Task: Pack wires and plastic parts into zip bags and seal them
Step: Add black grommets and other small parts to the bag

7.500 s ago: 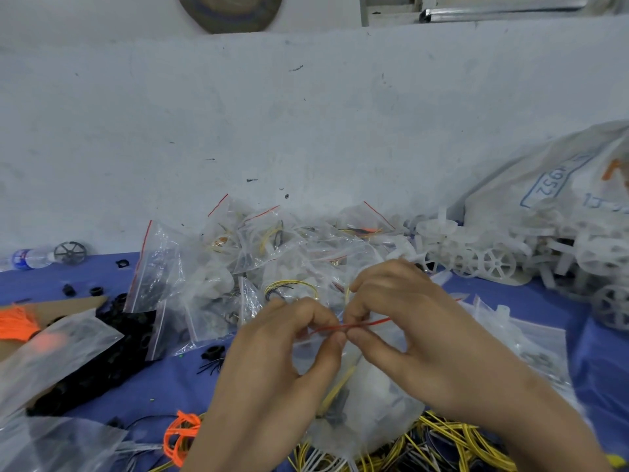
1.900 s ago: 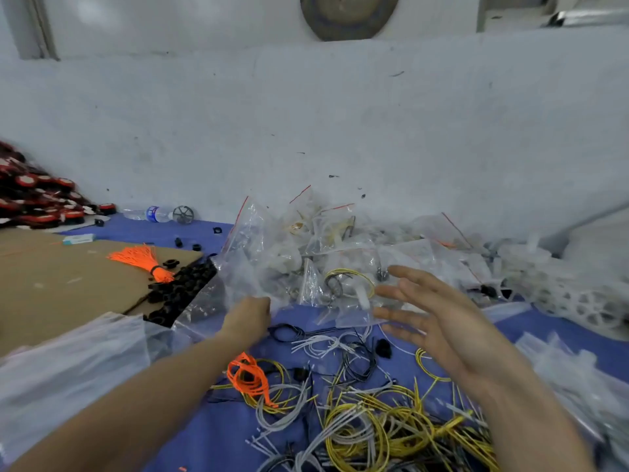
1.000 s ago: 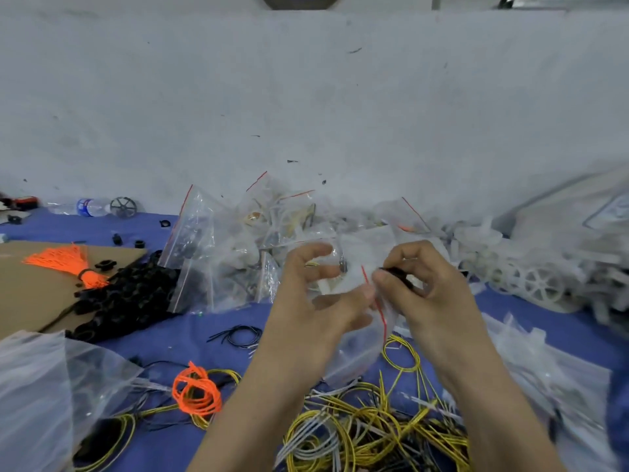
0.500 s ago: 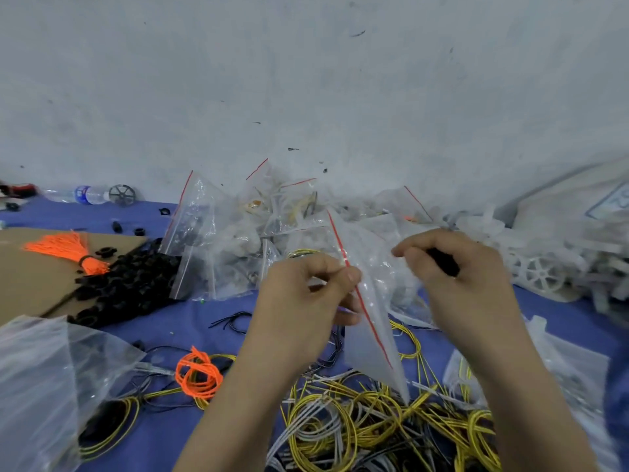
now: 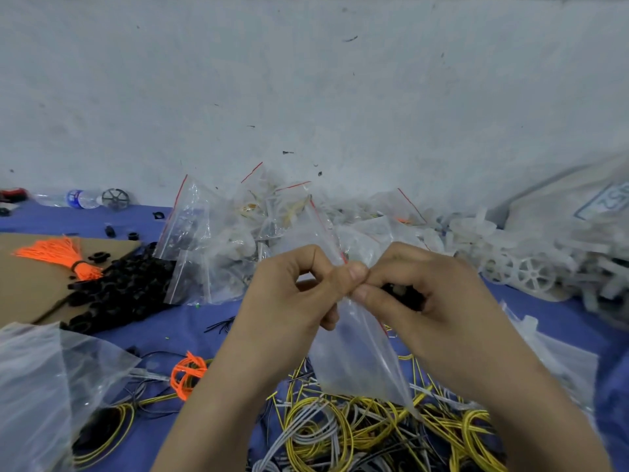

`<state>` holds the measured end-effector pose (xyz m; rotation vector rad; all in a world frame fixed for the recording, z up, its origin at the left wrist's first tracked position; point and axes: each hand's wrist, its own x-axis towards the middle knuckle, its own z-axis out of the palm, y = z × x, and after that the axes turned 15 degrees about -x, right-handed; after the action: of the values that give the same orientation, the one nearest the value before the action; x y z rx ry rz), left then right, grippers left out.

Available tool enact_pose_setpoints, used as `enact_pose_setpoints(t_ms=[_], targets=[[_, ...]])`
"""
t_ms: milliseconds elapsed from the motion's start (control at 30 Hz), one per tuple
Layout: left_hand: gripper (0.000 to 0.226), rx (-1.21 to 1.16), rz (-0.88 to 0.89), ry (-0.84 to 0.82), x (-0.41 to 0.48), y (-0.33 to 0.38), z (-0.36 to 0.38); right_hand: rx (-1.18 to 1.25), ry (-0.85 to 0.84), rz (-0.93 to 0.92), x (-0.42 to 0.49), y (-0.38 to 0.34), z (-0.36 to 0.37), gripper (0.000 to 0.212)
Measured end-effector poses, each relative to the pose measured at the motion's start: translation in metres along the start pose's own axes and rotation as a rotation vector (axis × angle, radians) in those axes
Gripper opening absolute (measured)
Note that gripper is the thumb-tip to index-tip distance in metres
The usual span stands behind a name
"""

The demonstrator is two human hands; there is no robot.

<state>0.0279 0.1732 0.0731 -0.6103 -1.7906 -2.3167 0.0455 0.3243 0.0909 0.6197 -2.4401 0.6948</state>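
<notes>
A: Step in hand?
B: Bag opening. An empty zip bag [image 5: 354,356] is held up above the wire pile [image 5: 357,427], near centre. Its red-striped mouth edge is pinched between thumb and forefinger of the left hand [image 5: 292,294].
A: Right hand?
B: The right hand [image 5: 432,301] is curled round a small black part [image 5: 403,294] (type cannot be told, it is mostly hidden by fingers). Its thumb tip is pressed to the same bag edge, touching the left thumb.
A: Mouth open yet?
B: Cannot be told, since it is hidden behind the thumbs. Nothing is seen inside the bag.
A: Progress?
B: Early for this bag, it is judged. Filled bags [image 5: 238,240] are heaped far centre by the wall. White plastic wheels [image 5: 531,274] are piled far right on the blue counter [image 5: 190,321].
A: Next move?
B: The two film layers must be rubbed apart at the mouth, as thin film is likely to cling. The black part is then to be dropped in without being lost from the palm. A wire would be added next, and the zip pressed shut along its whole length.
</notes>
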Motion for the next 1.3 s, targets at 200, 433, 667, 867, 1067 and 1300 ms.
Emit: enact_pose_setpoints(t_ms=[200,433,667,867,1067,1300], targets=[[0.034,0.143,0.024,0.063,0.0,0.008,-0.011,-0.238,0.26,0.319,0.001,0.036,-0.011,0.021],[0.028,0.237,0.014,0.018,-0.003,0.003,0.004,0.271,0.187,0.271,-0.011,0.0,-0.036,0.018],[0.022,0.185,0.031,0.033,-0.007,0.012,0.003,-0.243,-0.374,0.156,-0.013,-0.011,-0.01,0.027],[0.027,0.186,0.051,0.093,-0.004,0.011,-0.004,-0.007,-0.234,0.18,-0.01,-0.011,-0.008,0.038],[0.032,0.098,0.046,0.257,0.011,-0.002,-0.016,0.012,0.598,0.601,0.013,0.088,-0.002,0.014],[0.038,-0.064,-0.064,0.227,0.019,-0.018,-0.018,-0.342,0.019,0.907,0.064,0.244,0.051,0.019]])
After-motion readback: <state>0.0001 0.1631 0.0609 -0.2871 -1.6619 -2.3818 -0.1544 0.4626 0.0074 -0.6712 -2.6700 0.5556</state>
